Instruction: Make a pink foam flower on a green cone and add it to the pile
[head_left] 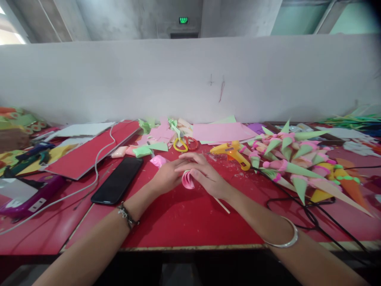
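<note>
My left hand (167, 174) and my right hand (206, 174) meet above the red table, the right fingers lying across the left. Most of my left fingers are hidden underneath. A curled pink paper piece (188, 180) with pleats and a pale green edge shows below the hands, against my right thumb. From under my right palm a thin wooden stick (222, 205) slants out; whether it joins the paper is hidden. Just behind my left hand lies a small bag of pink clay-like material (158, 161). A yellow glue gun (232, 153) rests beyond my right hand.
Yellow-and-red-handled scissors (186, 144) and pink paper sheets (223, 132) lie at the back. At left are a black phone (118, 180), a red board (95, 149) and a white cable (97, 167). Paper cones (293, 159) pile up at right, near a black cord (309, 214).
</note>
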A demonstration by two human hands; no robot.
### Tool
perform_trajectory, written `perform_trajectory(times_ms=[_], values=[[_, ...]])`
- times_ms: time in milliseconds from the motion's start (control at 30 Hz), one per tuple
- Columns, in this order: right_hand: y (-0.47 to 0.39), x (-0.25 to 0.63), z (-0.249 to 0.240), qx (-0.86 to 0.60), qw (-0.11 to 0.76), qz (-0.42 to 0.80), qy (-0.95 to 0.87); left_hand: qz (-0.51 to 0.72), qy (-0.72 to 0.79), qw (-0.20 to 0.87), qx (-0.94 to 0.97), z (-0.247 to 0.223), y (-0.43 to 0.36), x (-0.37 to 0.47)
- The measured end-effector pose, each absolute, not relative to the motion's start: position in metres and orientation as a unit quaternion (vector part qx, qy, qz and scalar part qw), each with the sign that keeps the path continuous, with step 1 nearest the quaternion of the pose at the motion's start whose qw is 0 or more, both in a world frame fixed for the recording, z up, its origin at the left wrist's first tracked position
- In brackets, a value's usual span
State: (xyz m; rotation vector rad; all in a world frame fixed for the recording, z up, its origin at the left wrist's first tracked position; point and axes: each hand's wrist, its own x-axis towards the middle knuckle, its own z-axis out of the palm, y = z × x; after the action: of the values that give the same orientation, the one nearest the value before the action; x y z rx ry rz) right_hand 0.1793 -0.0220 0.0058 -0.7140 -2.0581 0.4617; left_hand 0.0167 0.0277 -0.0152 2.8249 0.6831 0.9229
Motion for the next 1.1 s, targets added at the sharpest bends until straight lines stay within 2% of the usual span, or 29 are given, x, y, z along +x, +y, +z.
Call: perform_trajectory(times_ms=[233,600,1100], values=[[-0.0216,0.1818,0.0051,-0.295,0.414,0.200,-0.837,0.284,0.227,0.148,0.920,-0.0123,0.0241,0.0190],[-0.0191,0.1793,0.0064,-0.297,0.445,0.215,-0.817,0.279,0.209,0.191,0.918,-0.0119,0.0212,0.0220],[-0.0138,0.1797,-0.0014,-0.334,0.470,0.242,-0.780,0.186,0.203,0.277,0.921,-0.0127,0.0222,0.0194]])
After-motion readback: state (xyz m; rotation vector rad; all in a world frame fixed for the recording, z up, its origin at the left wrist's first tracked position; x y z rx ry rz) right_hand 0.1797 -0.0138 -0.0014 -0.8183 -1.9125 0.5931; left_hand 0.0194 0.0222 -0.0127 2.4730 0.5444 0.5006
